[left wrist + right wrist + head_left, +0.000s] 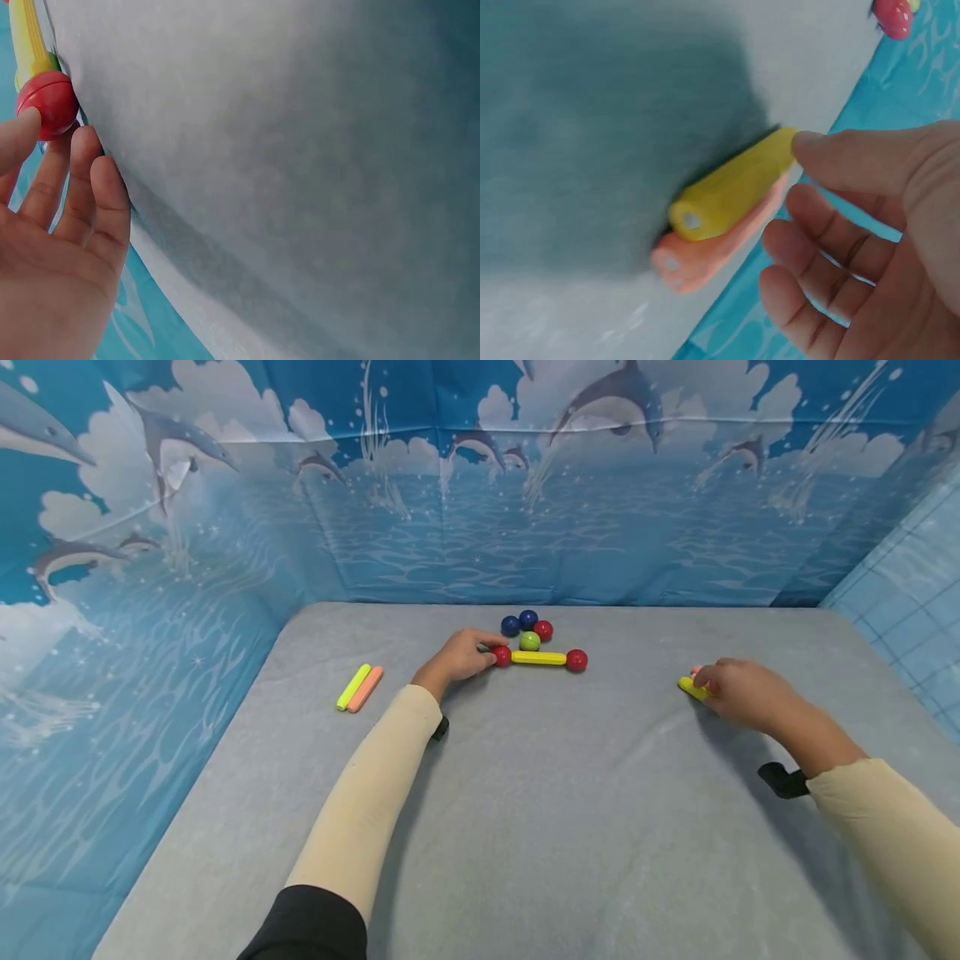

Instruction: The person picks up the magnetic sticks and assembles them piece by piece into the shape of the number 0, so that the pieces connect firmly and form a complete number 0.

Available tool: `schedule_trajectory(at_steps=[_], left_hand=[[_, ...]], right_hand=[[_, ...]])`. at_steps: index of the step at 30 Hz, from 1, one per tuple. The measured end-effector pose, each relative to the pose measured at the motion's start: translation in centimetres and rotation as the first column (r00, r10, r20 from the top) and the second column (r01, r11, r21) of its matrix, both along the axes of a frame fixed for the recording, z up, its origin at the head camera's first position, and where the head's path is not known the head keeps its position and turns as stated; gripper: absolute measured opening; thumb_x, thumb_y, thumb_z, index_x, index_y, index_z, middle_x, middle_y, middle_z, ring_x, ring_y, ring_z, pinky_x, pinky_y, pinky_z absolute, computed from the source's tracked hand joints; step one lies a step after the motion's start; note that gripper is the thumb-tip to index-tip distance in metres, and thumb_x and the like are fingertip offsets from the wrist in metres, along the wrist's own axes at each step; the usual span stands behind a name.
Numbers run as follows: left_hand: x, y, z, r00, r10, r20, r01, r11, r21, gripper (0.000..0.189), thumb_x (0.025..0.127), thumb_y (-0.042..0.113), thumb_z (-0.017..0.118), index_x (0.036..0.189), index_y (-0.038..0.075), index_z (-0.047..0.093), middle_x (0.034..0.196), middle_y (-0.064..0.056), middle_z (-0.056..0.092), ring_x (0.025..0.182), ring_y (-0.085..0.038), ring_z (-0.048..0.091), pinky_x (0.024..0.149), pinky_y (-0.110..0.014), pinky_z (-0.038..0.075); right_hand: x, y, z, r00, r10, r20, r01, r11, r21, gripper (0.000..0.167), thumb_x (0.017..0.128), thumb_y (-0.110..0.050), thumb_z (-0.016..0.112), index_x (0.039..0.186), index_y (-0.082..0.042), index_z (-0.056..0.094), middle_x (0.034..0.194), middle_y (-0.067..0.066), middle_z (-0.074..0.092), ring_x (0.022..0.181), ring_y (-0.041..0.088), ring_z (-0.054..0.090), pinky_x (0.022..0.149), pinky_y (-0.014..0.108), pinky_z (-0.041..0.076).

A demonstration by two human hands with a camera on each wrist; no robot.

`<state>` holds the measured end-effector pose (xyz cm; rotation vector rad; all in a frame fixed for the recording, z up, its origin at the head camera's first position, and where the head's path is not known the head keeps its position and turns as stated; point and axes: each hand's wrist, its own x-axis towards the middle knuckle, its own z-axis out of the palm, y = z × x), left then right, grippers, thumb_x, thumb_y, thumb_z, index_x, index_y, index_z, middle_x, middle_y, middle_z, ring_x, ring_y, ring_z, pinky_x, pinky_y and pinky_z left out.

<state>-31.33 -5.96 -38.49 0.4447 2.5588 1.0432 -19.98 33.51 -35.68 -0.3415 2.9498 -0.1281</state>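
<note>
My left hand (467,653) pinches a red ball (49,105) between thumb and fingers. That ball sits on the left end of a yellow rod (538,657), and another red ball (577,660) is on its right end. On the right, my right hand (746,692) holds the end of a second yellow rod (731,184) with the thumb against it; the index fingertip is mostly hidden. An orange rod (694,262) lies close alongside that yellow rod. Pale round tips show in the near ends of both.
Just behind the joined rod sit a green ball (529,641), a loose red ball (543,630) and two blue balls (510,626). Another yellow rod (353,687) and orange rod (366,689) lie side by side at left on the grey-covered table (525,827). A dolphin-print curtain (480,527) hangs behind.
</note>
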Motion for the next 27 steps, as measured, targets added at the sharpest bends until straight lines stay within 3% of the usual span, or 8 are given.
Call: schedule_trajectory(at_steps=[4, 9, 19, 24, 27], left_hand=[[-0.1, -0.4, -0.1, 1.0, 0.002, 0.021, -0.002, 1.0, -0.002, 0.04, 0.1, 0.012, 0.053, 0.137, 0.022, 0.061, 0.145, -0.004, 0.056, 0.125, -0.025, 0.053, 0.098, -0.038, 0.051], [-0.3, -0.7, -0.2, 0.999, 0.003, 0.038, -0.003, 1.0, 0.004, 0.04, 0.1, 0.011, 0.053, 0.137, 0.023, 0.062, 0.146, -0.003, 0.056, 0.129, -0.026, 0.052, 0.099, -0.038, 0.051], [0.0, 0.0, -0.6, 0.999, 0.003, 0.038, -0.004, 1.0, 0.018, 0.039, 0.1, 0.011, 0.054, 0.137, 0.023, 0.061, 0.144, -0.004, 0.057, 0.13, -0.026, 0.052, 0.104, -0.04, 0.05], [-0.1, 0.0, -0.4, 0.999, 0.024, 0.033, -0.025, 0.999, 0.025, 0.039, 0.1, 0.012, 0.054, 0.136, 0.024, 0.062, 0.144, -0.003, 0.057, 0.129, -0.025, 0.052, 0.102, -0.039, 0.05], [-0.3, -0.1, -0.3, 0.999, 0.023, 0.032, -0.024, 0.999, 0.021, 0.039, 0.1, 0.011, 0.055, 0.135, 0.024, 0.063, 0.144, -0.003, 0.058, 0.13, -0.025, 0.052, 0.103, -0.039, 0.05]], right_hand=[[0.7, 0.1, -0.8, 0.999, -0.045, -0.014, 0.045, 0.998, 0.035, 0.032, 0.085, -0.005, 0.07, 0.114, 0.007, 0.067, 0.108, 0.027, 0.063, 0.094, 0.038, 0.061, 0.083, 0.057, 0.052], [0.8, -0.2, -1.5, 0.997, -0.019, -0.072, 0.02, 1.0, 0.016, 0.024, 0.085, -0.002, 0.067, 0.108, 0.004, 0.07, 0.104, 0.025, 0.063, 0.091, 0.036, 0.061, 0.082, 0.055, 0.052], [1.0, 0.0, -2.4, 0.992, -0.043, -0.115, 0.044, 0.999, 0.004, 0.034, 0.087, 0.0, 0.065, 0.119, 0.011, 0.063, 0.107, 0.031, 0.062, 0.094, 0.041, 0.06, 0.083, 0.056, 0.052], [1.0, -0.4, -2.2, 0.989, -0.033, -0.146, 0.026, 0.998, -0.056, 0.024, 0.088, 0.0, 0.065, 0.111, 0.01, 0.064, 0.098, 0.026, 0.066, 0.084, 0.034, 0.061, 0.077, 0.053, 0.051], [0.7, -0.7, -2.2, 0.991, -0.047, -0.124, 0.041, 0.998, -0.054, 0.021, 0.09, -0.002, 0.064, 0.108, 0.009, 0.064, 0.093, 0.022, 0.067, 0.078, 0.029, 0.06, 0.076, 0.052, 0.051]])
